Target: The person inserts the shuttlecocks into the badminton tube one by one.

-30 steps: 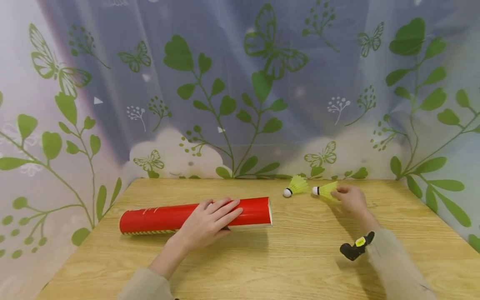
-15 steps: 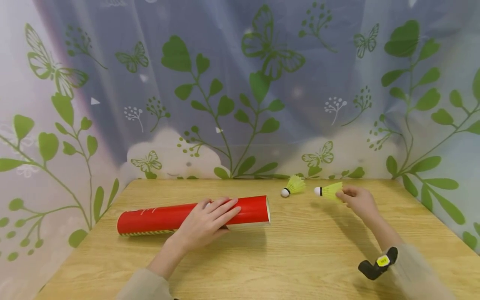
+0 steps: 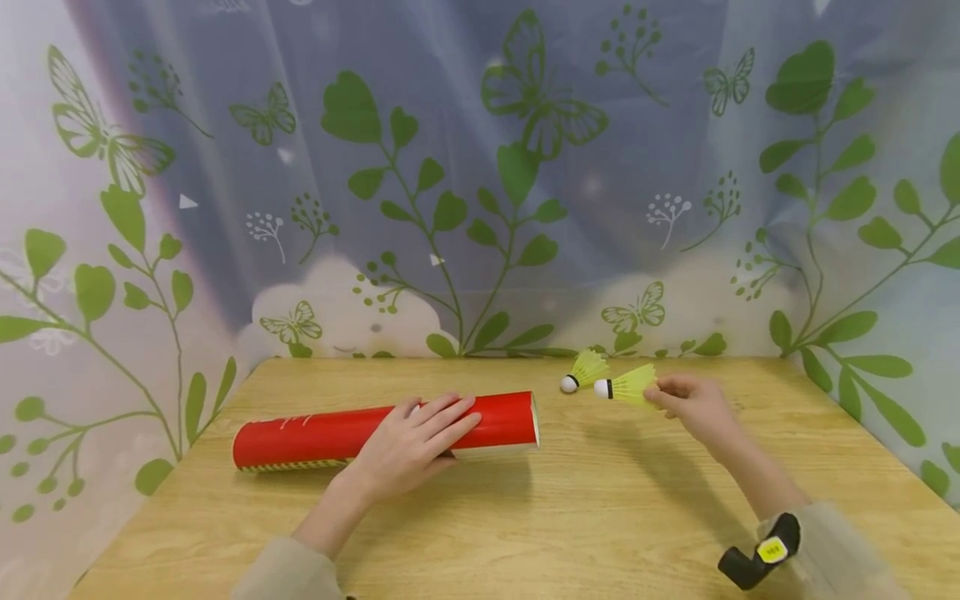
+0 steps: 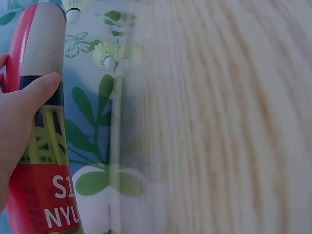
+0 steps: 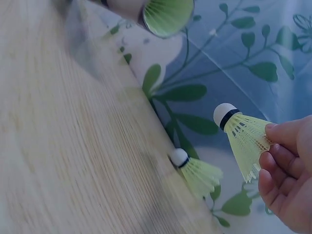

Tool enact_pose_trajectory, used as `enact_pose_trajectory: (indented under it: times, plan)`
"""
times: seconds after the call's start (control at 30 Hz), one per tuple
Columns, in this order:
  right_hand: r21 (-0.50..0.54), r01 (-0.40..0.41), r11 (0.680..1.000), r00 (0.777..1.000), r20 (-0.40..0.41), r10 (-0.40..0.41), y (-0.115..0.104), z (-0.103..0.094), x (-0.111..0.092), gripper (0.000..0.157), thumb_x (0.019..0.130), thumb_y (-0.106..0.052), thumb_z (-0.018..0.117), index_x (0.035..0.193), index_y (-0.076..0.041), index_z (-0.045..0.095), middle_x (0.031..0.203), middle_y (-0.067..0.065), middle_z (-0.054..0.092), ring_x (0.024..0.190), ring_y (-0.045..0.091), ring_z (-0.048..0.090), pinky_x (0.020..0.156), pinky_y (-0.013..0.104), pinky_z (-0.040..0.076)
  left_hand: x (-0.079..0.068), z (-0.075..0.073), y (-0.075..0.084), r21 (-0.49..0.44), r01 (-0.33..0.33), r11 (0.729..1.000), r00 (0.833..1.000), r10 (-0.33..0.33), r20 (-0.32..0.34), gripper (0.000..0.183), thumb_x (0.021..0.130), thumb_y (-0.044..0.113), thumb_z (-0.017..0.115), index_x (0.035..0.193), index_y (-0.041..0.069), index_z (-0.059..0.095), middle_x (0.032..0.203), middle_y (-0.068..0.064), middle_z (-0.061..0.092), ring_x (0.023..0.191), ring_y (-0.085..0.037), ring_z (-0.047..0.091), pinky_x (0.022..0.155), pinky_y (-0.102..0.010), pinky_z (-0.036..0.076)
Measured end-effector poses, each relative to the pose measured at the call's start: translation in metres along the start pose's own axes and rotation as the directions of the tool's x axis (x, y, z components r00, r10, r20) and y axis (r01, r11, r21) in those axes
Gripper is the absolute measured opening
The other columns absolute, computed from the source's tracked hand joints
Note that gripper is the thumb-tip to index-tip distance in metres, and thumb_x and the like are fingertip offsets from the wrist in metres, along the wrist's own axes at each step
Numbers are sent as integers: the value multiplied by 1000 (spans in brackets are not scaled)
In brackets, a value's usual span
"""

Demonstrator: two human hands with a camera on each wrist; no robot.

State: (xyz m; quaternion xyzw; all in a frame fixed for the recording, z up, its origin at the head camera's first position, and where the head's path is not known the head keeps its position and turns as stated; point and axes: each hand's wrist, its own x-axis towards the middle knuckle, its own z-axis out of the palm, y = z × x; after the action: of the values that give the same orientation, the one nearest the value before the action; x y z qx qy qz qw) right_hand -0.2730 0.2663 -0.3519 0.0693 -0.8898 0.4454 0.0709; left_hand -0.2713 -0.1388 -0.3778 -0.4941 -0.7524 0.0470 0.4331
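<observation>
My left hand (image 3: pixel 420 442) grips a red shuttlecock tube (image 3: pixel 504 421), fingers over its top and thumb (image 4: pixel 41 90) on the near side. The tube's open end points right, and in the right wrist view a yellow-green skirt (image 5: pixel 168 14) shows inside that mouth. With thumb and fingers, my right hand (image 3: pixel 697 408) pinches a yellow shuttlecock (image 5: pixel 243 136) by its skirt edge, raised above the table, its white cork facing left toward the tube. Another yellow shuttlecock (image 3: pixel 587 369) lies on the table just behind it, cork toward the front left.
The wood-grain table (image 3: pixel 585 517) reaches back to a hanging curtain (image 3: pixel 420 208) printed with green leaves and butterflies. More of this cloth hangs at both sides. A black wrist strap mount (image 3: pixel 757 554) sits on the right sleeve.
My right hand lifts the pinched shuttlecock off the table; it shifts slightly right, then back left toward the tube. The left hand and tube stay almost still.
</observation>
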Motion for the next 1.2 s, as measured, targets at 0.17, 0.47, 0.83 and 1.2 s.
enact_pose_trajectory:
  times: [0.17, 0.47, 0.83, 1.2]
  plan:
    - [23, 57, 998, 998, 11, -57, -15, 13, -4, 38, 91, -27, 61, 110, 5, 63, 116, 23, 60, 94, 23, 60, 76, 36, 51, 1, 0, -1, 4, 0, 1000, 1000, 1, -6, 79, 66, 34, 84, 135, 13, 52, 137, -5, 51, 119, -21, 54, 79, -39, 49]
    - [90, 190, 978, 979, 59, -195, -40, 31, -18, 20, 89, -20, 64, 92, -1, 67, 98, 14, 62, 73, 13, 52, 65, 30, 46, 1, 0, -1, 3, 3, 1000, 1000, -3, 5, 79, 66, 34, 84, 135, 12, 52, 137, -5, 51, 120, -21, 53, 78, -39, 50]
    - [140, 336, 931, 937, 52, -346, -55, 60, -29, 6, 84, -10, 68, 86, -4, 67, 78, 2, 58, 60, 7, 46, 53, 24, 41, 0, 0, -1, 6, 2, 1000, 1000, -2, 0, 80, 65, 34, 84, 135, 12, 52, 137, -6, 51, 119, -21, 54, 79, -41, 51]
    - [148, 425, 893, 900, 42, -435, -56, 84, -30, 11, 83, -3, 67, 93, 0, 72, 85, 9, 67, 64, 12, 54, 56, 23, 47, 0, -1, 0, 2, 0, 1000, 1000, 0, 7, 80, 65, 34, 84, 135, 12, 51, 137, -6, 51, 120, -21, 53, 78, -41, 51]
